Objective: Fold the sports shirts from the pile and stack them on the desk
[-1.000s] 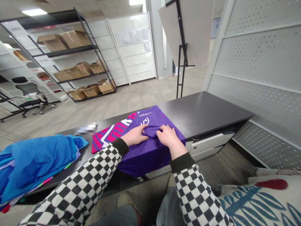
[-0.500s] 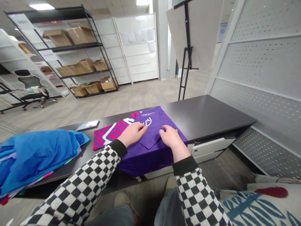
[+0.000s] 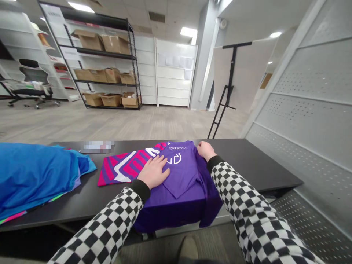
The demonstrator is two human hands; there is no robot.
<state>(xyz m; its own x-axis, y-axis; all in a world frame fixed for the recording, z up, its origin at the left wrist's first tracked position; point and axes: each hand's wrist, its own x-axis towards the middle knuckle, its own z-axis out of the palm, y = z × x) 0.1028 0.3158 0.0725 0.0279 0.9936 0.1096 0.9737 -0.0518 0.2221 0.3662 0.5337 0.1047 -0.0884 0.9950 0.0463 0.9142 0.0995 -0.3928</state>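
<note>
Head view: right hand (image 3: 205,150) now curled on purple T-shirt's (image 3: 181,172) edge; left hand (image 3: 153,171) flat.

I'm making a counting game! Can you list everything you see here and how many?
purple T-shirt: one, purple with white print, on the table
striped fabric: one, pink, purple and white, beside the shirt
clothes pile: one, mostly blue, at the table's left end
table: one, black, in front of the person
blurred object: one, colour unclear, on the table
shelf rack: one, black, far back
cardboard boxes: about nine, brown, on the rack
office chair: one, black, far left
board on a stand: one, pale on black, far right
left hand: one, flat on the shirt
right hand: one, at the shirt's far edge
checked sleeves: two, black and white, on the arms
</note>
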